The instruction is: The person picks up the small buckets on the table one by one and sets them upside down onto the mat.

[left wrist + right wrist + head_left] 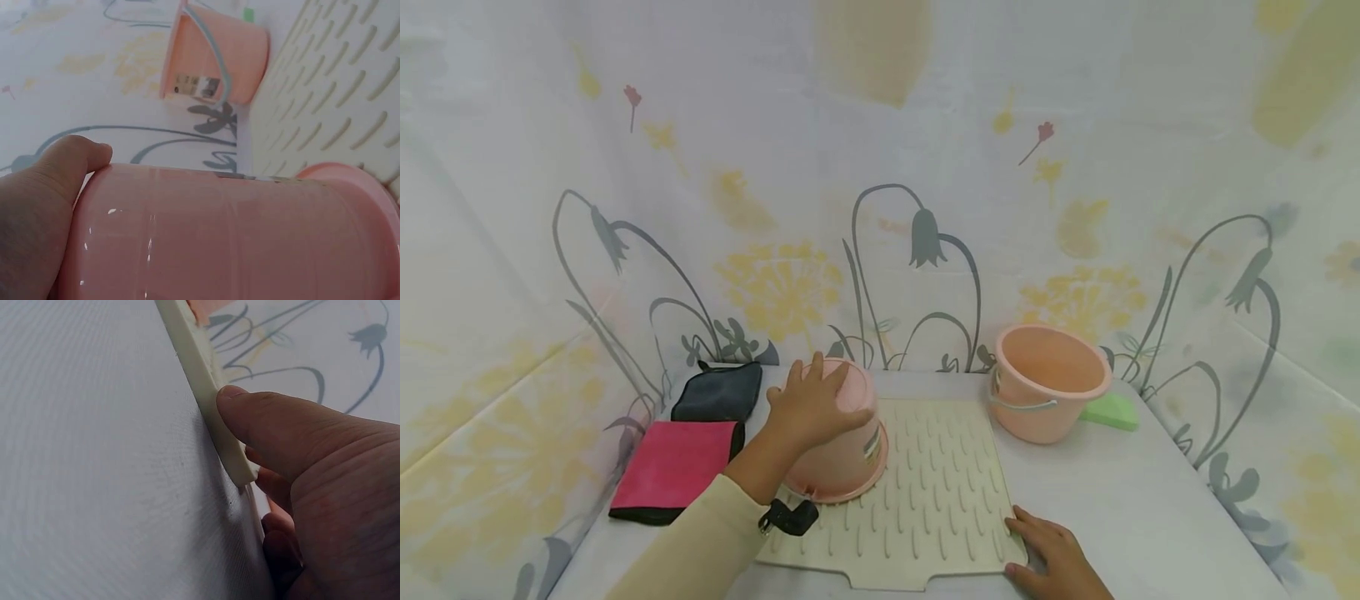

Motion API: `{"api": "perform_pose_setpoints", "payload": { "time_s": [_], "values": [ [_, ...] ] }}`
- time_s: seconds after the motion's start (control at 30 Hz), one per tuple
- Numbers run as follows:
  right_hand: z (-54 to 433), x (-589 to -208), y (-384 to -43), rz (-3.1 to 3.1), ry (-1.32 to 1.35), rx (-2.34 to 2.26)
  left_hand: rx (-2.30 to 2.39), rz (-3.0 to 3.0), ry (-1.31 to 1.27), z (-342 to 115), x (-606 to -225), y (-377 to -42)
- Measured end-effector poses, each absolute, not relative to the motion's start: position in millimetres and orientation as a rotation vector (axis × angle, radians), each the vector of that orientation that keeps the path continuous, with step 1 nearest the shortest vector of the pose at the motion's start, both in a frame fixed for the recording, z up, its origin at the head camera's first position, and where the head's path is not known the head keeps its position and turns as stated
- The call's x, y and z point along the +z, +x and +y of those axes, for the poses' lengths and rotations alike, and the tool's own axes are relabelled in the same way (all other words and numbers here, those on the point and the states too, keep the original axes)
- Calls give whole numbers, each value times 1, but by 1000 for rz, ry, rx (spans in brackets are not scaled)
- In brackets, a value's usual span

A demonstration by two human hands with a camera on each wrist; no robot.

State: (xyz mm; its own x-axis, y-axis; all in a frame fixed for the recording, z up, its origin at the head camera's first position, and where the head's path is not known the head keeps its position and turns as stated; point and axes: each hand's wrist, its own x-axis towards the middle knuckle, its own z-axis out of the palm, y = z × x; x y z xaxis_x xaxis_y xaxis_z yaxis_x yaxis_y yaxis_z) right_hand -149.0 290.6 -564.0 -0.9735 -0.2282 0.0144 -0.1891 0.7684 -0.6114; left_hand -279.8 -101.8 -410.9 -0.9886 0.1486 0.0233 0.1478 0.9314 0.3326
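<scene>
A pink bucket (837, 462) stands upside down on the left part of a cream ridged draining board (925, 475). My left hand (808, 408) grips its upturned base from above, fingers spread across it. In the left wrist view the thumb (81, 153) bends over the base's edge, beside the bucket's smooth wall (237, 231); the other fingers are hidden there. At the board's front right corner, my right hand (1052, 554) holds the edge. The right wrist view has that thumb (262, 422) against the board's rim (212, 419), with curled fingers partly hidden beyond.
A second peach bucket (1045, 392) stands upright at the back right, its pale handle lowered. Partly behind it lies a green block (1111, 410). To the left are a red cloth-like item (673, 467) with black edging and a dark pouch (717, 393). Flower-printed curtain (880, 167) surrounds the white table.
</scene>
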Motion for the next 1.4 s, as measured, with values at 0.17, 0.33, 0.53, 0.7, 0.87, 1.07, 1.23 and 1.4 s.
{"api": "perform_pose_setpoints", "payload": {
  "time_s": [0.17,0.33,0.53,0.7,0.87,1.07,1.23,1.4],
  "values": [
    [290,-565,-149,2918,-364,-973,601,3097,263,-106,-414,-278],
    [290,-566,-150,2922,-361,-953,704,3087,313,-115,-418,-274],
    [291,-566,-149,2899,-348,-982,878,3114,372,-125,-429,-269],
    [293,-569,-148,2896,-382,-989,1110,3100,317,-134,-440,-260],
    [292,-569,-149,2893,-349,-969,1367,3047,315,-147,-458,-244],
    [290,-566,-149,2901,-306,-973,1469,2963,182,-158,-482,-224],
    [291,-567,-151,2901,-334,-970,1413,2922,42,-162,-493,-211],
    [294,-570,-151,2932,-404,-954,1375,2932,-80,-164,-504,-197]
  ]
}}
